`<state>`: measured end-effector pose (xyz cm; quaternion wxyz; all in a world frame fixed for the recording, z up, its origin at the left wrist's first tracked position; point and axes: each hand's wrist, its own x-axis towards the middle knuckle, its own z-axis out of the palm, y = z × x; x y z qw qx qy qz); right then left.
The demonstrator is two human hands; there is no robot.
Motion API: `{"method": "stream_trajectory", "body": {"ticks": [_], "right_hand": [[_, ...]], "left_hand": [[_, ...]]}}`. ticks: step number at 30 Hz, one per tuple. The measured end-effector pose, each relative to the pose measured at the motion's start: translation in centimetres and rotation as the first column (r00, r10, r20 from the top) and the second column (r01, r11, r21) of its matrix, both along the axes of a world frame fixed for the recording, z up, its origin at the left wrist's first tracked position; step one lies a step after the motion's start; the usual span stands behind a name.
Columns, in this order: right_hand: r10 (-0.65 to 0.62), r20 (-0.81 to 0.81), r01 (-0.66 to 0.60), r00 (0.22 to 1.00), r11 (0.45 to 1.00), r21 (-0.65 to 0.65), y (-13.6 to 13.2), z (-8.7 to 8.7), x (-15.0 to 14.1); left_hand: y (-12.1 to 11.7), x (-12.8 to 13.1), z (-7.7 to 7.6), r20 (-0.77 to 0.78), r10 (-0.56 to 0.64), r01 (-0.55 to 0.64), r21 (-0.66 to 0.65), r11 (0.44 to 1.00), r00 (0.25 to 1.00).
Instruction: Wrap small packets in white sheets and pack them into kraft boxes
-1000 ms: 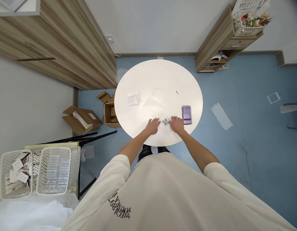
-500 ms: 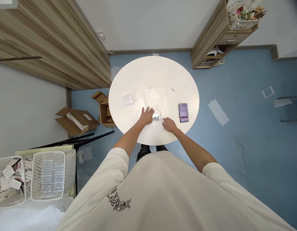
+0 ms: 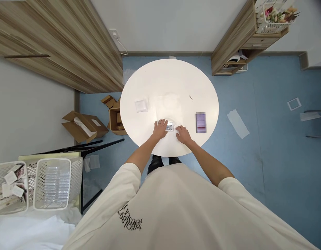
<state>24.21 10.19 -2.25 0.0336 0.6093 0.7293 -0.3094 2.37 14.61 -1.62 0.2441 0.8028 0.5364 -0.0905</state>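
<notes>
On the white oval table lies a small clear plastic case (image 3: 170, 126) with dark and silvery contents too small to name. A thin translucent sheet or bag (image 3: 168, 108) seems to lie flat around and beyond it. My left hand (image 3: 160, 129) rests palm down at the case's left edge, fingers stretched out and a ring on one of them. On the other side, my right hand (image 3: 183, 134) lies on the table just right of the case, its fingers loosely bent and apart. Nothing shows in its grasp.
A flat translucent packet (image 3: 142, 106) is at the table's left, and a phone (image 3: 201, 122) with a purple screen at its right. Open cardboard boxes (image 3: 84, 126) stand on the floor. White baskets (image 3: 52, 184) sit at lower left, one with stacked clear cases.
My left hand's fingers have drawn closer together beside the case, which has tilted slightly. My right hand stays almost still. The whole view has shifted a little.
</notes>
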Motion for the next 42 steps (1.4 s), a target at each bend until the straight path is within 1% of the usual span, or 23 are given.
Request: {"method": "stream_trajectory", "body": {"ticks": [5,9,11,17,21,24,28,30,33,36,39,42], "right_hand": [[0.059,0.029,-0.06,0.998,0.998,0.01,-0.7,0.0,0.0],[0.179,0.093,-0.183,0.979,0.982,0.042,-1.1,0.0,0.2],[0.218,0.118,-0.224,0.969,0.974,0.041,-1.2,-0.1,0.2],[0.264,0.13,-0.269,0.956,0.963,0.026,-0.9,0.0,0.1],[0.264,0.133,-0.269,0.955,0.963,0.02,-0.9,0.2,0.0],[0.264,0.121,-0.269,0.957,0.963,0.028,-1.1,0.4,0.0],[0.254,0.119,-0.259,0.96,0.966,0.024,-1.0,0.8,-0.2],[0.244,0.111,-0.248,0.963,0.968,0.028,-0.6,1.2,-0.4],[0.211,0.068,-0.215,0.975,0.974,0.065,0.5,1.8,-0.7],[0.166,0.028,-0.168,0.986,0.982,0.084,2.1,2.3,-1.1],[0.127,0.039,-0.128,0.991,0.991,0.029,3.9,2.4,-1.5],[0.1,0.068,-0.099,0.993,0.995,-0.016,5.1,2.3,-1.8]], "left_hand": [[0.7,0.1,-0.2,0.03,0.014,-0.015,0.027,1.0,0.999],[0.6,-0.1,0.1,0.026,-0.001,0.0,0.028,1.0,1.0],[0.3,-0.3,0.2,0.029,0.005,-0.006,0.019,1.0,1.0],[0.0,-0.3,-0.2,0.017,0.027,-0.027,0.029,0.999,0.999],[0.1,-0.2,-0.4,0.031,0.031,-0.032,0.025,0.999,0.999],[0.2,-0.2,-0.3,0.047,0.037,-0.038,0.008,0.999,0.998],[0.1,-0.5,0.2,0.066,0.039,-0.037,-0.033,0.999,0.997],[-0.1,-0.8,0.7,0.097,0.045,-0.042,-0.034,0.999,0.994],[-0.5,-1.4,1.6,0.155,0.056,-0.053,-0.021,0.998,0.986],[-0.5,-1.7,2.3,0.191,0.046,-0.037,-0.049,0.998,0.981],[-0.3,-1.6,2.7,0.192,0.028,-0.01,-0.094,0.996,0.981],[-0.1,-1.2,2.5,0.17,0.002,0.016,-0.106,0.994,0.985]]}}
